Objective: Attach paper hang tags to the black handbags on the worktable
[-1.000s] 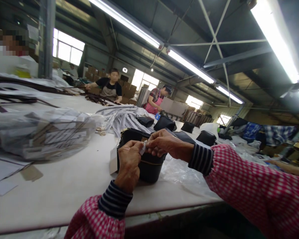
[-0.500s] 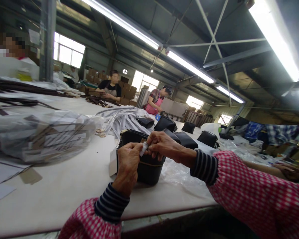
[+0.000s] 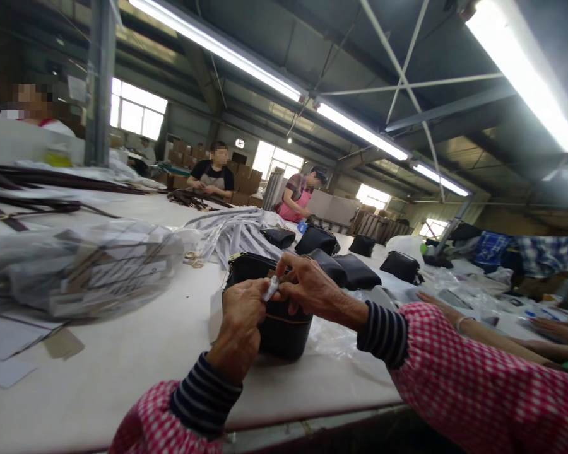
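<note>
A black bag (image 3: 284, 334) with a gold zip edge stands upright on the white table (image 3: 137, 372), straight ahead. In front of its upper part, my left hand (image 3: 241, 315) pinches a small whitish piece (image 3: 271, 288), which looks like crumpled wrapping. My right hand (image 3: 312, 287) comes in from the right, its fingers closed at the other side of that same piece. The two hands nearly touch and hide the middle of the bag. Whether the piece is attached to the bag is hidden.
Several black bags, one of them here (image 3: 316, 239), lie beyond. A plastic-wrapped bundle (image 3: 85, 271) and paper sheets (image 3: 9, 340) are at left, grey strips (image 3: 231, 230) behind. Another person's forearm (image 3: 492, 340) reaches in at right; people work across the table.
The view has shifted slightly. My fingers have moved a little around the whitish piece. At right, another person's arm has reached further onto the table.
</note>
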`<state>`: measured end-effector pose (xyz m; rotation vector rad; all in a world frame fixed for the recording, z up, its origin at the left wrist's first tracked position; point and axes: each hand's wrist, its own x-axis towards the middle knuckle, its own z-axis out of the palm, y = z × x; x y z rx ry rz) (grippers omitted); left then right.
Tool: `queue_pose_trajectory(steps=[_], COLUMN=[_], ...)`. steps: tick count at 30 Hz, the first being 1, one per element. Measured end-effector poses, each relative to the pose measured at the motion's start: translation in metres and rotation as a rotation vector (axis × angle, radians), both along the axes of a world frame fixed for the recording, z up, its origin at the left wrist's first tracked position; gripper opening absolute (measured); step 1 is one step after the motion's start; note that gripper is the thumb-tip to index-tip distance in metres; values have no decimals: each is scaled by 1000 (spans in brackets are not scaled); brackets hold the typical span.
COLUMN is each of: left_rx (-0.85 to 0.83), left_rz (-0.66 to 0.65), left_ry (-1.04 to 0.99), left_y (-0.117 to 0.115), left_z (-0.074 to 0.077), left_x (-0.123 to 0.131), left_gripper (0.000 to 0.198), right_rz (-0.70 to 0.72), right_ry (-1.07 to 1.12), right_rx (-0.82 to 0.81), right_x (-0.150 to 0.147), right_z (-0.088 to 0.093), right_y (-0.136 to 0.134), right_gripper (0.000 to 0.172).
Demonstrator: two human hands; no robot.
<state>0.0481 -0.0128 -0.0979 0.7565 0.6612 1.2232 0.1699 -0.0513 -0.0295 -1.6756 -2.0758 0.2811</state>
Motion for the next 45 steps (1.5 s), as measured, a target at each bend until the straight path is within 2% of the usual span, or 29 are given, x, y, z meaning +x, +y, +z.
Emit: queue_pose_trajectory(steps=[6,9,13,17,19,23,26,30,32,34,36,39,41,42,45], left_rx=[-25,-19,-8,3,2,9,62,104,115,115,149,311,395,416,468], left_rz=[4,14,-8,-2,-5,-5,-24,-29,-12,11,34,85,135,153,161], left_ry=[41,48,38,30,19,-34,-76,-56,-36,-3,52,216,339,384,456], left_y=[3,2,-1,-1,0,-1,-4,-6,-7,-7,-6,-2,0,0,1], left_z=[-4,-5,-3,-2,-2,-9,-18,-29,-32,-35,-37,-39,-39,-38,-36], left_x=[-1,0,1,0,1,2,4,2,-2,-9,-15,-18,-16,-15,-18], left_gripper=[16,17,14,11,12,18,33,49,52,54,51,30,16,13,16], right_rz=[-59,126,340,494,521,419,312,360,393,367,259,-79,-279,-315,-228], right_ry=[-502,-652,-766,-829,-828,-667,-563,-674,-703,-662,-556,-283,-26,110,419], right_rx=[367,504,639,635,615,571,539,547,551,563,618,703,592,479,155], right_x=[4,11,20,23,23,27,30,25,23,25,33,49,57,58,56], right_z=[-9,-17,-20,-14,-11,-12,-15,-15,-14,-15,-19,-31,-41,-46,-54], right_y=[-1,4,11,16,17,14,11,9,5,-3,-14,-25,-25,-23,-18], right_gripper=[17,12,24,23,24,21,17,27,27,24,23,31,39,43,47])
